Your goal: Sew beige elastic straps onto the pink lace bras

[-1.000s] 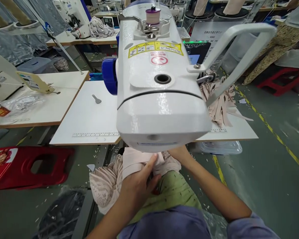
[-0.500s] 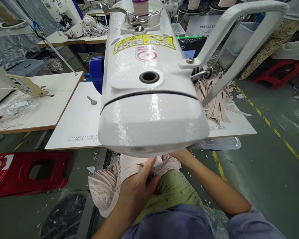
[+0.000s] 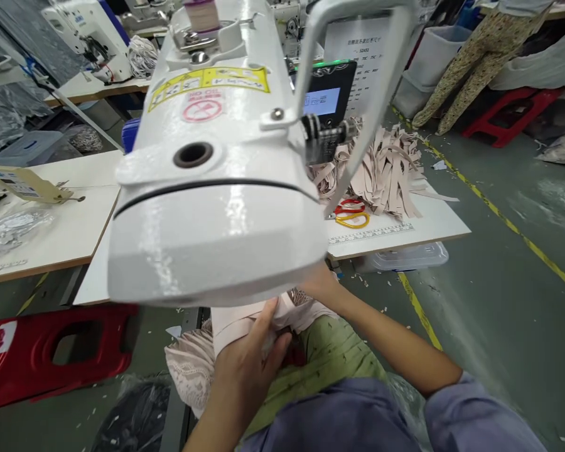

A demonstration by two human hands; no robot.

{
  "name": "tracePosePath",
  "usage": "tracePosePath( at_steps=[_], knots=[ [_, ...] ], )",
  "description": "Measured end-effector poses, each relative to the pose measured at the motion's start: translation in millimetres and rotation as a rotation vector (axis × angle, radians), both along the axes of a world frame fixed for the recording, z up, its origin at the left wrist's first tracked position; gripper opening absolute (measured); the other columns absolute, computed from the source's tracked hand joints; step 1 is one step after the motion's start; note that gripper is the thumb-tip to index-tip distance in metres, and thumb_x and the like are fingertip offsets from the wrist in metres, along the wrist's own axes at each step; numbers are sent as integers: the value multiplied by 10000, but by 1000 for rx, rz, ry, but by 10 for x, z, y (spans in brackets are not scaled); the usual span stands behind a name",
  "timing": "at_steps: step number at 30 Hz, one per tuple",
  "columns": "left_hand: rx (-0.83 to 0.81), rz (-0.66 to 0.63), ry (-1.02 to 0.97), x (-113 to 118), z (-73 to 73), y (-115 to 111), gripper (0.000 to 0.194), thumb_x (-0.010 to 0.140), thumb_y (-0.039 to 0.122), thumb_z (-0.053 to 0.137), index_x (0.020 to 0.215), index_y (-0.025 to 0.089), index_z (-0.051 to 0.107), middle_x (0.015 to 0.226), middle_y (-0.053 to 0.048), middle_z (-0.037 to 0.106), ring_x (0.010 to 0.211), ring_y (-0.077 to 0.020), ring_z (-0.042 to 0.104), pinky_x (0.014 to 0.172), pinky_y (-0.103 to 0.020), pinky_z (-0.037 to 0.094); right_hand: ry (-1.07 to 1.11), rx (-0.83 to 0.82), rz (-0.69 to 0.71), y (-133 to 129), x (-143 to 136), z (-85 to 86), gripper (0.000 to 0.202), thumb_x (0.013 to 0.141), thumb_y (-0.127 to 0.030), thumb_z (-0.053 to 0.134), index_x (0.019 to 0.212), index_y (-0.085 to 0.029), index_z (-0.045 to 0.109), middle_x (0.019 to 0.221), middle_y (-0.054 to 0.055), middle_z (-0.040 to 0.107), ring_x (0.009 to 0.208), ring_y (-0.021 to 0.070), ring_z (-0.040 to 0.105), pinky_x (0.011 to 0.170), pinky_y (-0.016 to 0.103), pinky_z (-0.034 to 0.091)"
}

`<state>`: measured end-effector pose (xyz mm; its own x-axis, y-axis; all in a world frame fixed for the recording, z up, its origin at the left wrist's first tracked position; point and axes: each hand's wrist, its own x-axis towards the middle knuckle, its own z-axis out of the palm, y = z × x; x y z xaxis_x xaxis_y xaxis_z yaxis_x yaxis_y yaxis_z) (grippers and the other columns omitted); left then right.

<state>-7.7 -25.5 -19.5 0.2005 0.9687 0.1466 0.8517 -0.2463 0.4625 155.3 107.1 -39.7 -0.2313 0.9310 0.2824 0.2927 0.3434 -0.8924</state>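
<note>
Sewing machine (image 3: 216, 242) appears farther left; left fingers (image 3: 264, 315) spread on cloth (image 3: 233, 321), right hand (image 3: 321, 284) with fingers hidden.

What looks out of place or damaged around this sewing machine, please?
Litter stands out: one pale scrap lies on the floor by the yellow line, another near the lace fabric. One strip from the loose pile also sticks out past the table edge. I see no clear damage.
</note>
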Motion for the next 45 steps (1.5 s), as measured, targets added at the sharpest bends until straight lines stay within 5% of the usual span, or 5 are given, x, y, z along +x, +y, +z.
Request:
tracePosePath(
  at_steps=[6, 12, 33, 41, 45],
  knots=[
    [-84, 2, 19, -32, 7, -45, 505, 969, 424, 506, 1453, 291, 450, 1139, -78, 736, 378, -63, 495, 549, -218, 505, 103, 1, -105, -110, 176, -154, 162, 919, -306, 553, 1033, -208, 614, 1156, 73, 596, 796, 155, 581, 746, 295, 510],
    [-76, 47, 22, -16, 54, -39, 485, 969, 433, 498, 1431, 285, 491, 1098, -62, 743, 341, -64, 485, 455, -214, 456, 172, -100, -65, -186, 266, -75, 133, 918, -332, 550, 958, -219, 608, 1078, 60, 594, 793, 161, 562, 760, 308, 488],
    [41, 18, 40, 129, -7, 19, 474, 987, 430, 457, 1428, 260, 487, 1045, -98, 747, 646, -166, 701, 586, -236, 536, 212, -182, -8, -356, 200, 10, 138, 917, -315, 533, 984, -222, 610, 1090, 65, 599, 870, 164, 577, 693, 289, 474],
    [-87, 183, 16, 110, 2, -52, 805, 985, 464, 431, 1551, 31, 57, 574, -34, 691, 323, -198, 545, 393, -283, 425, 257, -309, -26, -398, 104, 33, 271, 871, -396, 522, 1052, -205, 587, 951, 44, 603, 808, 168, 590, 669, 295, 462],
    [-81, 172, 62, 100, -182, -42, 816, 982, 449, 439, 1566, 85, 3, 979, -193, 763, 415, -205, 633, 456, -313, 493, 240, -344, -57, -468, 103, -31, 304, 848, -410, 578, 1070, -203, 597, 1013, 54, 642, 860, 180, 598, 631, 276, 424]
  ],
)
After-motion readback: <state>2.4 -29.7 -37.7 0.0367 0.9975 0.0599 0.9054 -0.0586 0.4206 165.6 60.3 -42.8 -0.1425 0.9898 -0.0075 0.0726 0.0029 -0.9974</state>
